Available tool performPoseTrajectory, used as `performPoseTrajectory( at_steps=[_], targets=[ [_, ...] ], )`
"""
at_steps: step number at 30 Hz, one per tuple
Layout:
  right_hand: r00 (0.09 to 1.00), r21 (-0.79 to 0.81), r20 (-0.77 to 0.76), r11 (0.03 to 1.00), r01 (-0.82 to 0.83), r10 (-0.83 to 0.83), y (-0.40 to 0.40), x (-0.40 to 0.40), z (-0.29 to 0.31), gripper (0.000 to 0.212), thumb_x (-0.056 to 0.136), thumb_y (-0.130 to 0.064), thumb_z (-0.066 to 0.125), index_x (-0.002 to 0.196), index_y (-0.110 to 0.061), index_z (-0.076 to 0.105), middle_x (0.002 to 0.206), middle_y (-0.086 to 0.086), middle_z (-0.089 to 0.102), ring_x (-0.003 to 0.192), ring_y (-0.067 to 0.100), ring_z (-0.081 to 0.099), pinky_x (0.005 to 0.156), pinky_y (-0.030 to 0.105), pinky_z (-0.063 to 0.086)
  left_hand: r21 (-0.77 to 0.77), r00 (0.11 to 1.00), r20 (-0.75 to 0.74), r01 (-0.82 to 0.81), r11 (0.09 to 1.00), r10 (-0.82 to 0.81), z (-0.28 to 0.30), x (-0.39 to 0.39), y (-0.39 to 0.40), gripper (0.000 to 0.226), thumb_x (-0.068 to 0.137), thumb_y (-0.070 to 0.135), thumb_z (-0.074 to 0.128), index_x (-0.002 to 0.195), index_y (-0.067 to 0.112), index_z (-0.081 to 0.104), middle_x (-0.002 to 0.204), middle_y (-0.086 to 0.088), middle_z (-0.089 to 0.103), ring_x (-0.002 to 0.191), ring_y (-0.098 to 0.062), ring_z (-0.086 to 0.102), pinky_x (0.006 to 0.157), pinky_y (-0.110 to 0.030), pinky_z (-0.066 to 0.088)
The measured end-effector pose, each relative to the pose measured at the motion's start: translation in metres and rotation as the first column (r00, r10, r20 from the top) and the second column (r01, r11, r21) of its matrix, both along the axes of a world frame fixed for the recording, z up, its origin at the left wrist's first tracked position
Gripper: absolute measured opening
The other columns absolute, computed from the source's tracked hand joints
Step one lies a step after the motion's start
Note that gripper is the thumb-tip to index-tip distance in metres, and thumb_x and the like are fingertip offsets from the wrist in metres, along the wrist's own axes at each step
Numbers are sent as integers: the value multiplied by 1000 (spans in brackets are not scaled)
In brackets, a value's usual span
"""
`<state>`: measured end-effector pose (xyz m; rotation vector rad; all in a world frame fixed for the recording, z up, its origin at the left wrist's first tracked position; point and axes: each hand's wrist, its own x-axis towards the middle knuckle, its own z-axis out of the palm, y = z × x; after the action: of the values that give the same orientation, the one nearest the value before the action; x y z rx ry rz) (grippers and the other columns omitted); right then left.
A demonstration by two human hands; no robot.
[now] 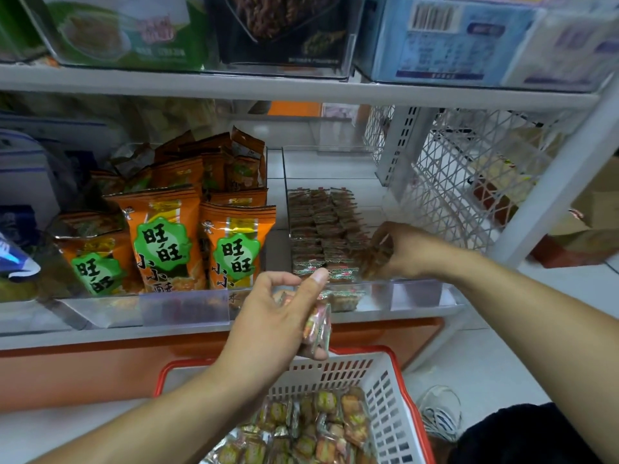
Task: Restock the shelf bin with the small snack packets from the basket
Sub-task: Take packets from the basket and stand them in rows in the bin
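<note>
On the left of the shelf (301,92) stand orange snack bags (167,236) with green labels, packed upright in rows behind a clear front lip. Just right of them, a clear divider apart, sits the clear shelf bin (418,296), its left half filled with neat rows of small snack packets (321,229) running from front to back; its right half shows bare floor. The left hand (278,316) hovers in front of the bin's lip, above the basket, fingers curled round a small stack of packets (318,326) with the thumb raised over their top. Below it, the white basket (385,396) with a red rim holds a loose heap of more small packets (301,433), green and orange ones mixed. Farther right, the right hand (398,249) reaches into the bin at the front right edge of the rows, fingertips pinching a few brownish packets (376,257) that touch the stacked ones. Beyond that arm a white lattice panel (469,169) closes the shelf end, and a white shoe (438,413) shows on the floor beside the basket.
</note>
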<state>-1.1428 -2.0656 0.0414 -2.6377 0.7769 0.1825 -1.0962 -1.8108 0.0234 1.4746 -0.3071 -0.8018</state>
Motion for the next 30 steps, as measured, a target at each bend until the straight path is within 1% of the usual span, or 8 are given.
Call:
performPoseTrajectory(
  at_steps=[3, 6, 10, 15, 21, 24, 27, 30],
  targets=[
    [999, -8, -54, 1000, 3, -3, -1, 11, -9, 51, 73, -23, 82, 114, -26, 51, 111, 0, 63, 94, 19, 61, 75, 31, 55, 17, 1000, -5, -3, 1000, 3, -4, 2, -1, 72, 60, 75, 76, 109, 28, 52, 74, -1, 76, 56, -28, 70, 62, -37, 57],
    [992, -10, -110, 998, 62, -62, -2, 15, -10, 57, 74, -7, 75, 119, -23, 45, 113, 5, 60, 92, 21, 60, 64, 29, 52, 51, 1000, -16, -12, 999, 13, -7, 3, -2, 70, 63, 73, 76, 110, 28, 51, 74, -5, 76, 58, -29, 72, 60, -36, 59],
    [974, -20, -191, 993, 117, -119, 3, 18, -8, 82, 77, -4, 76, 143, -8, 28, 116, 12, 59, 96, 27, 61, 64, 31, 52, 63, 999, -37, -20, 998, 22, -8, 3, -4, 71, 63, 73, 76, 112, 29, 48, 79, -13, 77, 57, -30, 72, 59, -34, 57],
    [971, -48, -208, 992, 114, -121, 10, 23, -4, 101, 80, -7, 76, 154, 3, 8, 107, 13, 61, 87, 24, 59, 50, 26, 44, 38, 998, -61, -22, 999, 24, -5, 0, -6, 73, 60, 69, 76, 113, 30, 45, 75, 5, 77, 54, -27, 70, 57, -33, 59],
    [966, -119, -242, 991, 60, -88, 17, 32, -9, 81, 85, -3, 67, 148, 9, 18, 101, 15, 56, 85, 25, 58, 48, 25, 41, 20, 998, -64, -25, 999, 26, -4, -5, -5, 80, 60, 64, 77, 126, 39, 39, 78, 7, 76, 56, -26, 72, 57, -34, 60],
    [963, -177, -247, 982, 67, -110, 19, 34, -12, 59, 85, 0, 63, 138, 6, 36, 101, 14, 56, 88, 27, 58, 61, 28, 48, 13, 997, -73, 17, 1000, -16, -4, -7, -3, 82, 64, 61, 78, 132, 49, 35, 79, -1, 76, 58, -24, 71, 60, -35, 61],
    [963, -191, -254, 981, 41, -90, 21, 37, -14, 44, 86, -3, 63, 127, 2, 50, 107, 15, 65, 92, 29, 65, 74, 31, 59, 7, 997, -69, 18, 1000, -17, -3, -5, -1, 77, 67, 57, 78, 131, 46, 38, 81, 2, 77, 56, -24, 70, 59, -34, 60],
    [968, -189, -240, 982, 25, -71, 22, 39, -16, 40, 85, -5, 63, 123, -1, 55, 105, 15, 67, 89, 28, 66, 72, 31, 59, 14, 996, -82, 19, 1000, -18, 0, -4, 0, 70, 71, 55, 77, 129, 45, 41, 80, 5, 77, 55, -24, 70, 58, -33, 60]
  ],
)
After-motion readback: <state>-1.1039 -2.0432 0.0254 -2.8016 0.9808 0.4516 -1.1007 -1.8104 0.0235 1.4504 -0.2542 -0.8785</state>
